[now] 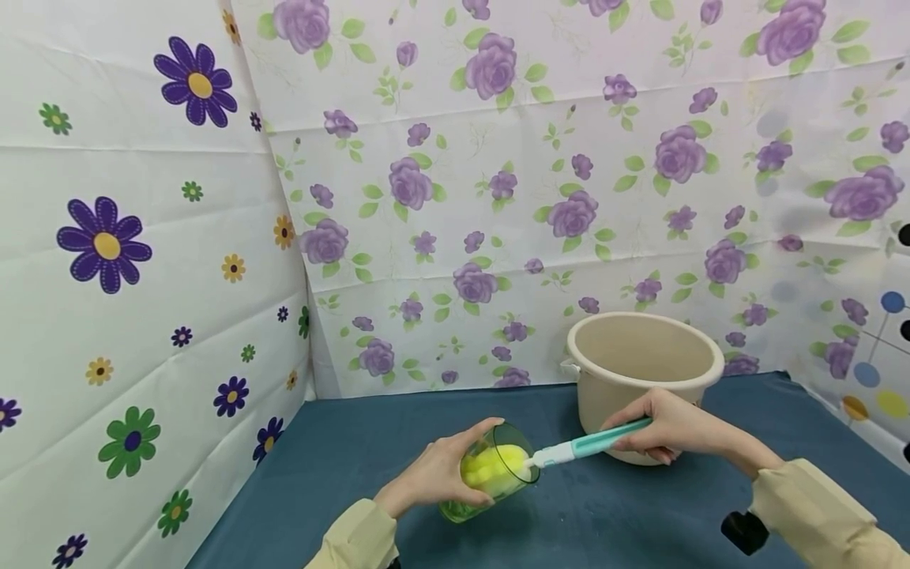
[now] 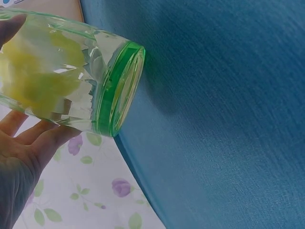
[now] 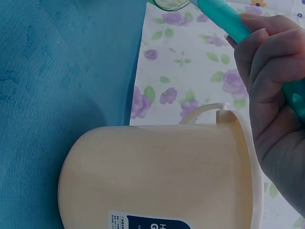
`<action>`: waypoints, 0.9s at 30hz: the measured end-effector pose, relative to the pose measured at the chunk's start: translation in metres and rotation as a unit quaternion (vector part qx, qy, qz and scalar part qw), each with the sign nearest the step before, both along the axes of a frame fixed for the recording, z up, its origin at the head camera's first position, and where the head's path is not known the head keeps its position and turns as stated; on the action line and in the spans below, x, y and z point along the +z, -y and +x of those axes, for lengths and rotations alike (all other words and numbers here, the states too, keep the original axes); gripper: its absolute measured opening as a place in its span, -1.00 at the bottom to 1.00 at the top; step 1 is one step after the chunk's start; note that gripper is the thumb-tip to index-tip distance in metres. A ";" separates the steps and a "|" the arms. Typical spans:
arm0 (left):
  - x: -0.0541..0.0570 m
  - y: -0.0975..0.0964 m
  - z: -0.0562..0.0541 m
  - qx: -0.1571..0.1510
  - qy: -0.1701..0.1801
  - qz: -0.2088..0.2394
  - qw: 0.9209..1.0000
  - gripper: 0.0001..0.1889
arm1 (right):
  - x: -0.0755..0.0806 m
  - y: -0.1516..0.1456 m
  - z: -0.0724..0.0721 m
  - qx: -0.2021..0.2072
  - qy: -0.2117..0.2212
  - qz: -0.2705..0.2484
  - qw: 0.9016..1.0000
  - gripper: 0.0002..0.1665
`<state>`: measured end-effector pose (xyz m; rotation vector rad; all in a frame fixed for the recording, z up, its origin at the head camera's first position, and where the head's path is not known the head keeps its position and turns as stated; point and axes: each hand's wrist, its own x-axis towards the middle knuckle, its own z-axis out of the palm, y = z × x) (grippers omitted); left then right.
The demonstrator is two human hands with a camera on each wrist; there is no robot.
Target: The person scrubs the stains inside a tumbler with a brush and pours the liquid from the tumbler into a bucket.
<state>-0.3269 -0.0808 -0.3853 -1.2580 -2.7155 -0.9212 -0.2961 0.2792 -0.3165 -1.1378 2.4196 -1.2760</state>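
My left hand [image 1: 444, 468] grips a clear green-tinted glass [image 1: 506, 478] round its side, tilted with its mouth toward the right. A yellow sponge head [image 1: 494, 466] fills much of the glass, seen through its wall. From the mouth runs a white and teal handle [image 1: 593, 444], which joins the sponge as a bottle brush. The right hand [image 1: 664, 431] holds the handle's far end. In the left wrist view the glass's green base [image 2: 121, 90] points over the blue cloth. The right wrist view shows curled fingers [image 3: 271, 52] round the teal handle.
A beige bucket [image 1: 593, 403] stands behind and beside my right hand, its carrying handle [image 3: 202, 112] seen in the right wrist view. Blue cloth [image 1: 370, 442] covers the table, with water drops near the bucket. Flowered sheets [image 1: 441, 261] hang behind and at the sides.
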 end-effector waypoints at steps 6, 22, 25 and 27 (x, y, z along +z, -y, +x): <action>0.000 0.000 0.001 0.004 0.003 0.001 1.000 -0.01 | -0.003 0.001 -0.003 0.001 0.002 0.001 1.000 -0.73; 0.001 -0.001 0.001 0.007 0.003 -0.009 1.000 0.00 | -0.010 0.009 -0.009 0.020 0.001 0.004 1.000 -0.72; 0.001 -0.001 0.001 0.003 -0.001 -0.010 1.000 0.00 | -0.011 0.011 -0.010 0.020 -0.001 0.008 1.000 -0.72; 0.001 -0.001 0.001 0.001 -0.003 -0.010 1.000 0.00 | -0.011 0.013 -0.011 0.025 -0.002 0.009 1.000 -0.72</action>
